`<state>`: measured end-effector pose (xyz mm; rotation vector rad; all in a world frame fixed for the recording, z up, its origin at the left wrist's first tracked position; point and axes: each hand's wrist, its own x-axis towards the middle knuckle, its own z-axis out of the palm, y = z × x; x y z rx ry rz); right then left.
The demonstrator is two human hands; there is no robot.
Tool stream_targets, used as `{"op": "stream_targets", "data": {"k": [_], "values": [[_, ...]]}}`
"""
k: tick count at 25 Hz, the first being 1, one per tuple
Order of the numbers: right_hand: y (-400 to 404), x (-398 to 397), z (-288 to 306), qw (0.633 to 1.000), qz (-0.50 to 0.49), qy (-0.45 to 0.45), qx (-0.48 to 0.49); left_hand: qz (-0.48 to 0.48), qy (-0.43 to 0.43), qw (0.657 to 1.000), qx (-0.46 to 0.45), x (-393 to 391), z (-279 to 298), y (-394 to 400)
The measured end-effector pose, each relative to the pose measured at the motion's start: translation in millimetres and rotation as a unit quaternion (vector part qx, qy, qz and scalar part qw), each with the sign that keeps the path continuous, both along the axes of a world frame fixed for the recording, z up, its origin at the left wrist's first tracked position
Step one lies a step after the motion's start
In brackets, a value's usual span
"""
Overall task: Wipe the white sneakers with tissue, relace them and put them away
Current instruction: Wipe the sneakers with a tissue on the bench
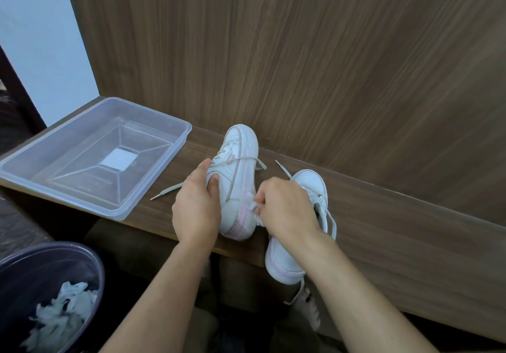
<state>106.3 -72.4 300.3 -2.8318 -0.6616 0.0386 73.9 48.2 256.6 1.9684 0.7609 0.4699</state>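
While left hand (pixel 197 207) grips sneaker (pixel 236 180), right hand (pixel 287 208) presses tissue (pixel 253 205).

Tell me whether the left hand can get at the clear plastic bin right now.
Probably not without letting go: the left hand is gripping the tilted sneaker. The clear bin sits open just to its left on the shelf, with nothing between them.

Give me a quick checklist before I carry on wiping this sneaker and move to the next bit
1. Left hand steadying the tilted sneaker: ok.
2. Tissue pinched in right hand, against the pink-trimmed sole edge: ok.
3. Second sneaker fully on the shelf: not ok, heel overhangs the edge.
4. Laces threaded and tied: not ok, ends loose.
5. Clear bin free for storage: ok.
6. Sole fully clean: cannot tell.
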Motion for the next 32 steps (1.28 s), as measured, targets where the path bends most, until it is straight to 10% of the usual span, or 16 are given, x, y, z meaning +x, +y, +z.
{"op": "stream_targets", "data": {"k": [5, 9, 32], "values": [[19.0, 78.8, 26.3, 0.989, -0.046, -0.069, 0.119, -0.038, 0.009, 0.999, 0.027, -5.9, 0.3, -5.9], [47.7, 112.7, 8.9, 0.996, 0.060, -0.041, 0.049, -0.092, 0.019, 0.994, 0.046, 5.6, -7.6, -0.1], [62.6, 175.7, -3.2, 0.996, -0.035, -0.026, 0.080, -0.133, -0.045, 0.989, 0.052, 16.3, -3.0, -13.9]]}}
